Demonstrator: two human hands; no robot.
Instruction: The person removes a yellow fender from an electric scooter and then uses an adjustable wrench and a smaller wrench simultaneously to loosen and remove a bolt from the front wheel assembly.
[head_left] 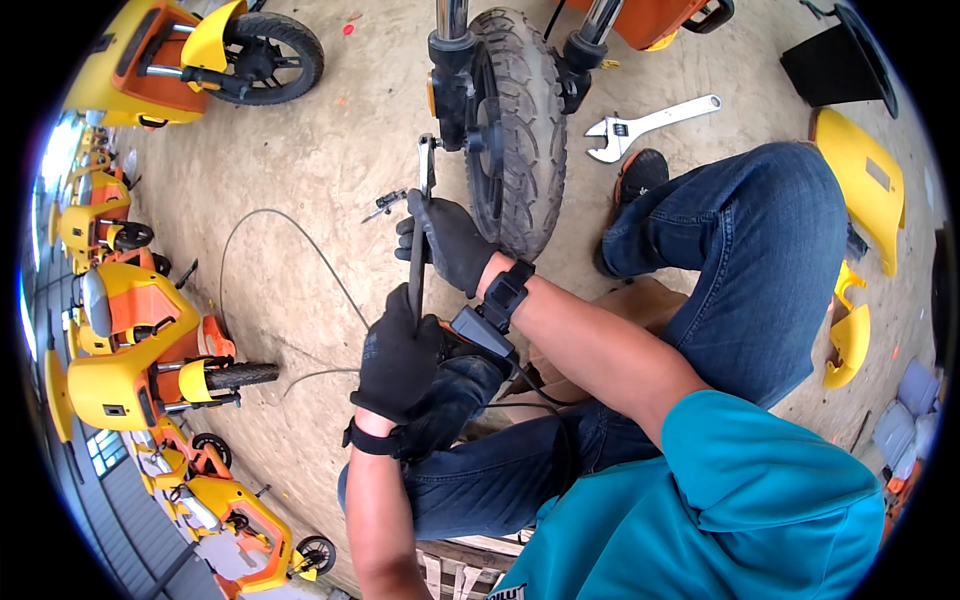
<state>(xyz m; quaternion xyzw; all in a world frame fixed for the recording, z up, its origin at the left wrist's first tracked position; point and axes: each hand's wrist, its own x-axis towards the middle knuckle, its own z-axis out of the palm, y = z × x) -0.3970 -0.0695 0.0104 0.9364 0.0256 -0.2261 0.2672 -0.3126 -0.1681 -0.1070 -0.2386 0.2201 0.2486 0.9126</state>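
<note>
**Long wrench (426, 178) held at the wheel (530, 130)**

We grip the tool with both gloved hands. Our left hand (400, 355) is closed around the lower end of its dark handle; our right hand (452, 242) wraps the handle higher up, coming in from the right. The tool stands nearly in line with the tyre, its bright head at the axle end, on the left of the fork (452, 88). We cannot tell whether the head is seated there.

Just left of our right hand, a small metal part (384, 205) lies on the floor (250, 160). A thin cable (262, 210) loops out beyond our left hand, towards the floor's left edge, where yellow-and-orange bikes (105, 400) stand in a row.

On the other side of the tyre, an adjustable wrench (662, 120) lies near our shoe (643, 175), apart from both hands. Further towards the floor's right edge we see a black bin (830, 70), a yellow panel (850, 150) and, nearer us, a smaller yellow piece (850, 342).
</note>
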